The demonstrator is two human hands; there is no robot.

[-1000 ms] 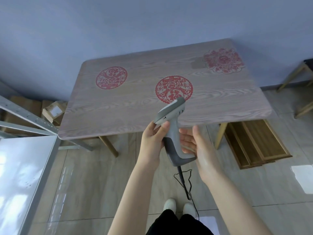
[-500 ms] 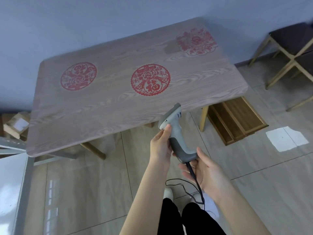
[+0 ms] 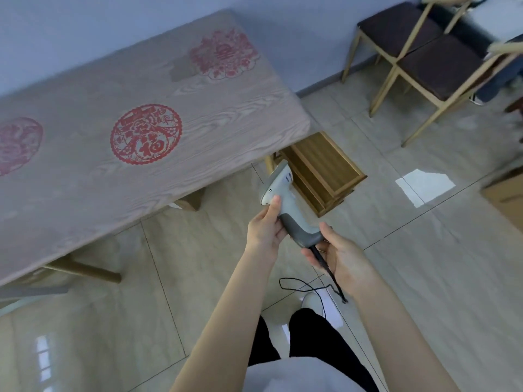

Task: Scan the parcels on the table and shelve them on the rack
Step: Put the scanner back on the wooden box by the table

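A grey and white handheld barcode scanner is held in front of me over the floor, right of the table. My left hand grips its neck with the thumb near the head. My right hand cups the butt of the handle, and the black cable runs through its fingers and loops down toward my shoes. The wooden table with red paper-cut decals fills the left. No parcel shows on the table. The rack is out of view.
A wooden crate lies on the floor beside the table's right leg. Two dark-seated stools stand at the upper right. A cardboard box edges in at the right. Glossy tiled floor lies around me.
My view has swung to the right: the table slid left and the rack left the frame. My right hand slipped from the scanner's handle down to its butt and cable.
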